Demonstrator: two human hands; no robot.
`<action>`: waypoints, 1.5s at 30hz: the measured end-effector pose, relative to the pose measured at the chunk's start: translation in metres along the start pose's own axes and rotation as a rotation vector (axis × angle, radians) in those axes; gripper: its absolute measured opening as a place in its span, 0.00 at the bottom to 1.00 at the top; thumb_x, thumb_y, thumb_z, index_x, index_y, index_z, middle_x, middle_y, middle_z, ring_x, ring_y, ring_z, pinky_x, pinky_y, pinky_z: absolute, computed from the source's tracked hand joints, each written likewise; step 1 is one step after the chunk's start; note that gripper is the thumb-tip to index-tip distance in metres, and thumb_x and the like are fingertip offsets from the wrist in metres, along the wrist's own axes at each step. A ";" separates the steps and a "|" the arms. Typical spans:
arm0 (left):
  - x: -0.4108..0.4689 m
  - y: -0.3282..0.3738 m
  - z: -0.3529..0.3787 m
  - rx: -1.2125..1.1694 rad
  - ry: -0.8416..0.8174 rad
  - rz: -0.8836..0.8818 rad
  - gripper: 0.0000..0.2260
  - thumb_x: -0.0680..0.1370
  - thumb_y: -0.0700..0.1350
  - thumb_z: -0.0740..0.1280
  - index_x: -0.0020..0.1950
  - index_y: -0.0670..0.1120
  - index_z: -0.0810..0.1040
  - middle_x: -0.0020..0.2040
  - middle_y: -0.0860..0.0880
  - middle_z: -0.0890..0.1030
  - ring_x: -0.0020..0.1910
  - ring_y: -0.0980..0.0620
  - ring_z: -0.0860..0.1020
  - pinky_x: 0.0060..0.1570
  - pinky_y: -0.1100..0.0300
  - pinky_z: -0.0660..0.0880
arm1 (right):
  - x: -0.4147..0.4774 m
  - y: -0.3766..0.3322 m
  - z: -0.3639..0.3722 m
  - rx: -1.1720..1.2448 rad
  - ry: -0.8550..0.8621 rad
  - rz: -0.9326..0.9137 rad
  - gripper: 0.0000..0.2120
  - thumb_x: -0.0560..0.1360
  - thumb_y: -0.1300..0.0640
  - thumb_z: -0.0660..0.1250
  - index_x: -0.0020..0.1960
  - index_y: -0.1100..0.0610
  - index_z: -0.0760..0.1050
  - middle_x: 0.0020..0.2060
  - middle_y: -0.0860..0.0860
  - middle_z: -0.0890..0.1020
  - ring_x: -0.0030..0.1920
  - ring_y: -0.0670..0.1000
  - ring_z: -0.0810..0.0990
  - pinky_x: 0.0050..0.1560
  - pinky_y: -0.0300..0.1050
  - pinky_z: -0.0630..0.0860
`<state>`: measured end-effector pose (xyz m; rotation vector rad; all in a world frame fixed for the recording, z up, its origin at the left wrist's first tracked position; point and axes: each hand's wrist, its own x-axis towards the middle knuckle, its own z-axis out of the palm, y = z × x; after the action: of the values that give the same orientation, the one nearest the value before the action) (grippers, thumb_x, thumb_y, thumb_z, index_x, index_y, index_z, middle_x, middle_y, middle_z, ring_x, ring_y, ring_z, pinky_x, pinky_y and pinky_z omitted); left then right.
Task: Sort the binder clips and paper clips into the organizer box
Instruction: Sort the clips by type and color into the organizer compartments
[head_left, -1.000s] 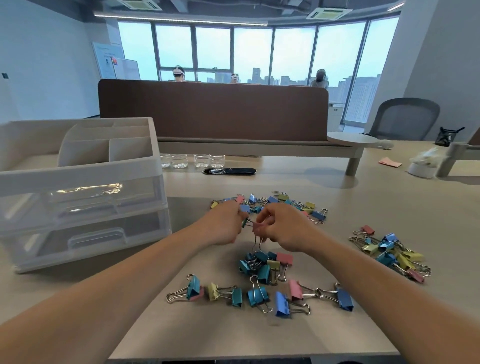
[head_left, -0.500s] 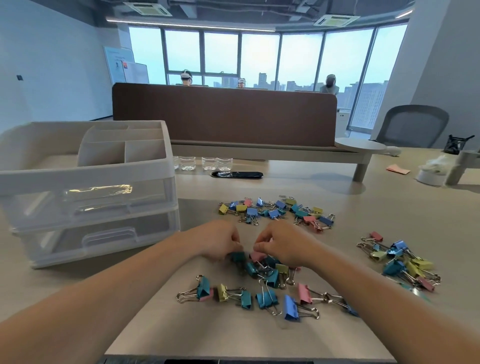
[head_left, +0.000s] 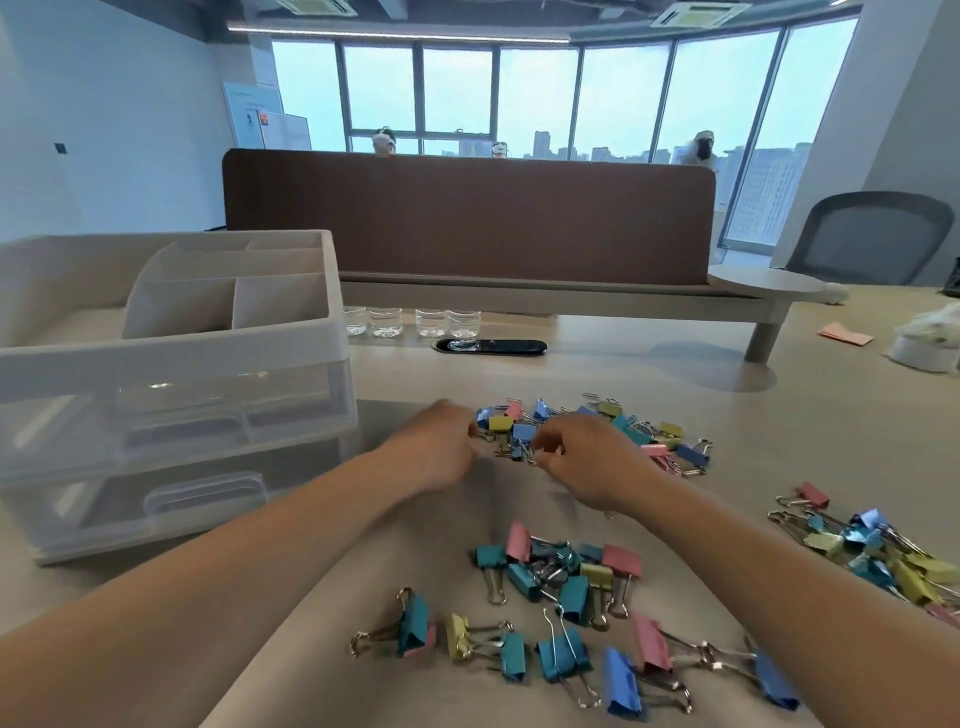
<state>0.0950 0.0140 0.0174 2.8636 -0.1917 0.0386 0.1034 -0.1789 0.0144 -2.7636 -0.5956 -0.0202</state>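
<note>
A white organizer box (head_left: 176, 358) with top compartments and two clear drawers stands at the left of the table. Small coloured binder clips lie in a far pile (head_left: 623, 431), a middle pile (head_left: 556, 566) and a right pile (head_left: 883, 551). A row of larger clips (head_left: 566, 662) lies along the front. My left hand (head_left: 441, 452) is blurred, its fingertips at the far pile's left edge. My right hand (head_left: 587, 460) hovers at that pile's near edge, fingers loosely curled, with nothing seen in them.
Clear bottles (head_left: 415, 322) and a black oval object (head_left: 491, 346) sit behind the clips, below a brown desk divider (head_left: 467, 218). A grey chair (head_left: 872, 239), a pink paper (head_left: 847, 333) and a white bundle (head_left: 924, 348) are at the far right.
Both hands have moved away from me, from the middle pile up to the far pile. The clips they held a second ago are no longer in them.
</note>
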 end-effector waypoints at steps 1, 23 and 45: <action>0.010 -0.003 0.002 0.025 0.015 -0.006 0.11 0.78 0.40 0.63 0.60 0.45 0.77 0.57 0.45 0.74 0.50 0.46 0.76 0.52 0.52 0.75 | 0.011 0.002 0.000 -0.019 0.017 -0.002 0.12 0.80 0.54 0.63 0.63 0.52 0.77 0.56 0.48 0.79 0.53 0.48 0.79 0.57 0.46 0.77; 0.027 -0.021 0.008 -0.271 0.004 -0.082 0.12 0.81 0.41 0.59 0.38 0.46 0.73 0.36 0.50 0.74 0.37 0.51 0.71 0.35 0.61 0.64 | 0.054 0.013 -0.014 0.264 0.096 -0.003 0.03 0.78 0.53 0.68 0.46 0.51 0.79 0.40 0.44 0.79 0.42 0.44 0.76 0.37 0.36 0.67; 0.016 -0.002 0.015 -0.137 -0.046 0.091 0.09 0.79 0.49 0.65 0.58 0.49 0.79 0.53 0.49 0.79 0.50 0.50 0.77 0.48 0.58 0.74 | 0.047 0.010 0.014 -0.134 0.069 0.009 0.11 0.79 0.55 0.65 0.59 0.49 0.81 0.54 0.48 0.81 0.52 0.50 0.81 0.52 0.49 0.79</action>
<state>0.1112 0.0100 0.0030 2.7194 -0.3207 -0.0213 0.1495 -0.1642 0.0014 -2.8808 -0.5842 -0.1578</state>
